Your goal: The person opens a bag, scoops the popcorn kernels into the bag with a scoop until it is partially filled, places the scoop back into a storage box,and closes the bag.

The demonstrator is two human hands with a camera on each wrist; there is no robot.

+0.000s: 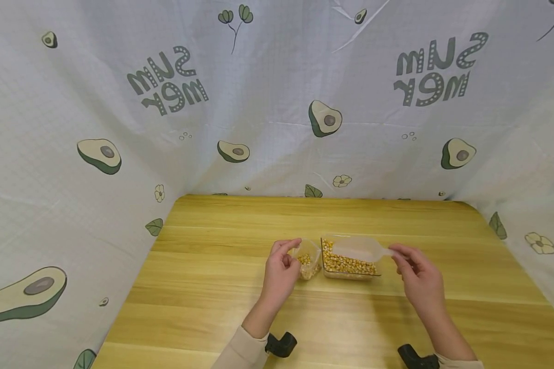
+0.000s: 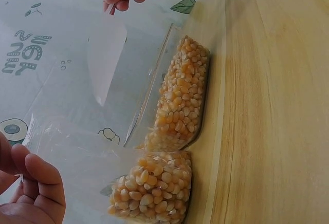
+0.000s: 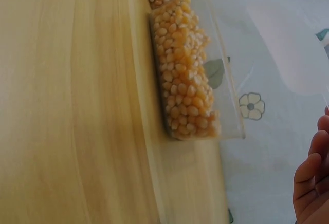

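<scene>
My left hand (image 1: 279, 274) pinches the top edge of a clear plastic bag (image 1: 308, 264), which stands on the table with corn kernels (image 2: 149, 190) in its lower part. Right beside the bag is a clear rectangular container (image 1: 351, 275) holding more kernels (image 3: 181, 75), heaped toward one end. A translucent white scoop (image 1: 357, 248) is in my right hand (image 1: 420, 279), gripped by its thin handle. In the left wrist view the scoop's blade (image 2: 107, 54) hangs above the container's rim, and no kernels show on it.
The wooden table (image 1: 203, 287) extends around the bag and container. Behind and beside it hangs a pale curtain (image 1: 268, 102) printed with avocados. Black wrist mounts (image 1: 281, 345) sit on both forearms, close above the table.
</scene>
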